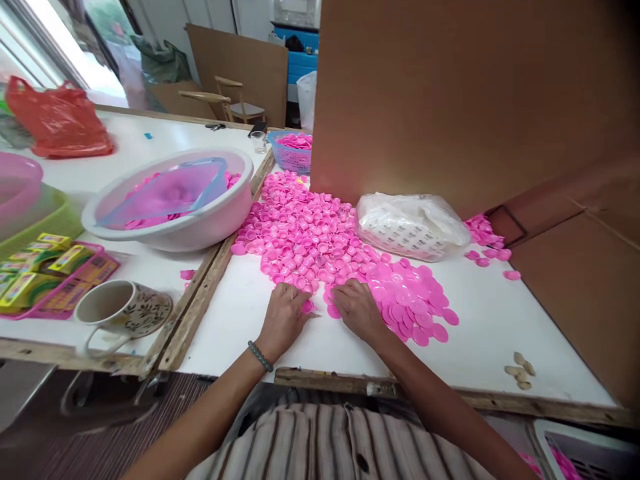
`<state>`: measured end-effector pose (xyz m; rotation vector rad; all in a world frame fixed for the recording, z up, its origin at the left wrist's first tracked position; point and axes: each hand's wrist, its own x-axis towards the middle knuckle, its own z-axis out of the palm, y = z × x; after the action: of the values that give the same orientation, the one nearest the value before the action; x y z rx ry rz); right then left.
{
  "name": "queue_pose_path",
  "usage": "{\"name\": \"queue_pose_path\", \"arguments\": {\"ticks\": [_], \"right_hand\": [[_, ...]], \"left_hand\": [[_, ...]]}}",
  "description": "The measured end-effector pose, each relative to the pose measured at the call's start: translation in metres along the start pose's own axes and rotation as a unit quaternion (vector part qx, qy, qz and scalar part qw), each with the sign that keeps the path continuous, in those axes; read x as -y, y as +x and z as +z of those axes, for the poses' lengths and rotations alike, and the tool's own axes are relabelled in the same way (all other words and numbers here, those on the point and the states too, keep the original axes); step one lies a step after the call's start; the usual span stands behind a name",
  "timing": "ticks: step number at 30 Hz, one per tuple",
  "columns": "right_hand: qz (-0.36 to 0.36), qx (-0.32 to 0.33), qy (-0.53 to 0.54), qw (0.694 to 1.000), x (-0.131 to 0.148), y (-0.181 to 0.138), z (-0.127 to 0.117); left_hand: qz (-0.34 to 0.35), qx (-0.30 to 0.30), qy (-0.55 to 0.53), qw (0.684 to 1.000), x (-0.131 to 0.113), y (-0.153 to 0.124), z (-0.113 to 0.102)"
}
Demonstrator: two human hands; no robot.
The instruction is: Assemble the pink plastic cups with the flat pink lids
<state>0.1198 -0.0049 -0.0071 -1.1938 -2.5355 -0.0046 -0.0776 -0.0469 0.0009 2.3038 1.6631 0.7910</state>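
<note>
My left hand (286, 312), with a beaded bracelet at the wrist, is closed around a small pink plastic cap (308, 307). A thin pointed bit sticks out by its thumb; I cannot make out what it is. Beside it, my right hand (358, 308) has its fingers curled down on a pink plastic disc (332, 308) at the near edge of the pieces. Beyond both hands spreads a heap of small round pink caps (300, 227). Flat pink discs (413, 297) lie overlapping in a pile right of my right hand.
A clear plastic bag of white printed pieces (415, 227) lies behind the discs, against a tall cardboard sheet (450, 100). Leftward, past a wooden strip (200, 300), stand a big white basin (210, 223), a mug (145, 310) and a pink basket (107, 267). Several peanuts (520, 370) lie at right.
</note>
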Motion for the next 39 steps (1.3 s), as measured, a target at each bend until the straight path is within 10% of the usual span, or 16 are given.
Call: {"name": "queue_pose_path", "arguments": {"ticks": [9, 16, 20, 25, 32, 39], "right_hand": [[0.015, -0.093, 0.107, 0.99, 0.029, -0.005, -0.006], [0.282, 0.072, 0.353, 0.889, 0.056, -0.005, -0.003], [0.301, 0.126, 0.306, 0.894, 0.055, -0.005, -0.004], [0.248, 0.092, 0.212, 0.941, 0.053, -0.015, -0.009], [-0.059, 0.037, 0.121, 0.99, 0.061, -0.006, 0.001], [-0.026, -0.016, 0.148, 0.989, 0.048, -0.003, 0.005]], "left_hand": [[-0.105, 0.049, -0.069, 0.991, 0.008, -0.033, -0.006], [-0.17, 0.073, -0.065, 0.981, 0.008, -0.037, -0.011], [-0.172, 0.089, -0.077, 0.978, 0.007, -0.036, -0.009], [-0.164, 0.076, -0.095, 0.979, 0.009, -0.041, -0.008], [-0.153, 0.076, -0.108, 0.979, 0.007, -0.042, -0.006], [-0.161, 0.076, -0.156, 0.972, 0.004, -0.037, -0.003]]}}
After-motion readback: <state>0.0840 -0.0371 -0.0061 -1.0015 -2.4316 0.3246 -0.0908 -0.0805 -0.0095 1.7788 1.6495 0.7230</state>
